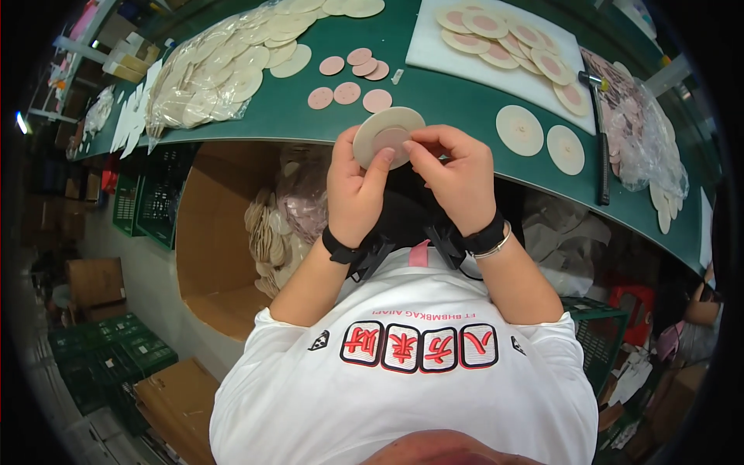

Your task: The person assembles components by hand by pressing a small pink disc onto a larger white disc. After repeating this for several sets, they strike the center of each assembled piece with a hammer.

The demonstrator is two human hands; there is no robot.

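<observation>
Above the table's near edge, my left hand grips a round cream disc by its left side, thumb on the face. A smaller pink disc lies against the middle of that face. My right hand pinches the right edge of the pink disc between thumb and index finger. Several loose pink discs lie on the green table just beyond my hands. Two cream discs rest flat to the right, each with small marks at its centre.
A plastic bag of cream discs spreads at the far left. Cream discs with pink centres pile on a white board. A black-handled hammer lies beside bagged pink pieces. Below the table stands a cardboard box.
</observation>
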